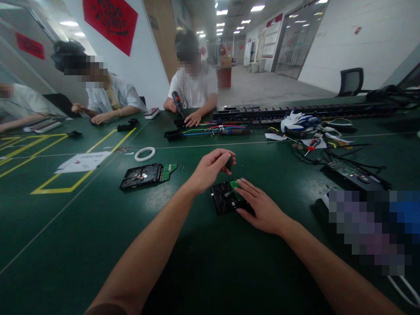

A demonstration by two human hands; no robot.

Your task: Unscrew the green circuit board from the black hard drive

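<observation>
Before me on the green table lies a black hard drive (223,197) with a green circuit board (235,186) on its upper face. My left hand (215,168) is closed around the dark handle of a small screwdriver (229,162), held upright; its thin shaft points down at the drive's far edge. Whether the tip touches a screw is too small to tell. My right hand (260,205) grips the drive from the right, fingers over the board and thumb at the near edge, covering its right part. Left of them, another hard drive (142,175) has its green board (169,171) sticking out.
A white tape ring (145,154) and a paper sheet (82,162) lie to the left. Gloves (300,122), a red-handled screwdriver (313,146), cables and a circuit-board device (356,173) are at right. Across the table, a co-worker (193,83) holds a power screwdriver (177,103).
</observation>
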